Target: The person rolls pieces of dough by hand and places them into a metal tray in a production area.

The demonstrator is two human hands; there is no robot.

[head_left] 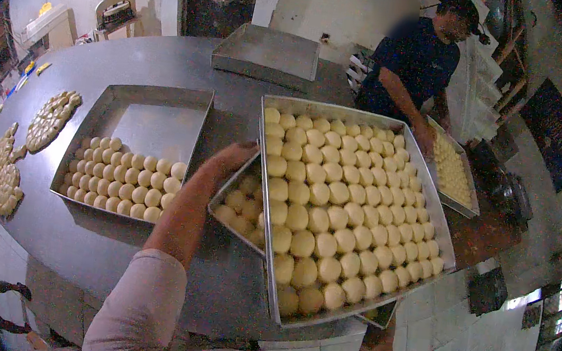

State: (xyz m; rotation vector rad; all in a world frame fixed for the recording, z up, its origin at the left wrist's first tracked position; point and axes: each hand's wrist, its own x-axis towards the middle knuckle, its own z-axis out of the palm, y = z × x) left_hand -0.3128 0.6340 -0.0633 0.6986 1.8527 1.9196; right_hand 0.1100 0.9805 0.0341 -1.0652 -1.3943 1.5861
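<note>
Two stacked metal baking trays are in front of me, held at a tilt. The upper baking tray (263, 257) is filled with rows of round, pale dough balls (338, 192). Beneath it, set crosswise, the lower baking tray (236, 231) shows only its corners and some dough balls. My left hand (233, 157) is closed on the lower tray's far left edge, its fingertips partly hidden. At the near right corner of that tray, my right hand (379, 334) holds from below, mostly covered by the metal.
Left on the steel table (212, 292) stands a partly filled dough-ball tray (156, 116), beside flattened, sectioned dough rounds (53, 122). An unfilled tray (267, 52) lies at the back. A co-worker (414, 69) at the far right handles another filled tray (453, 169).
</note>
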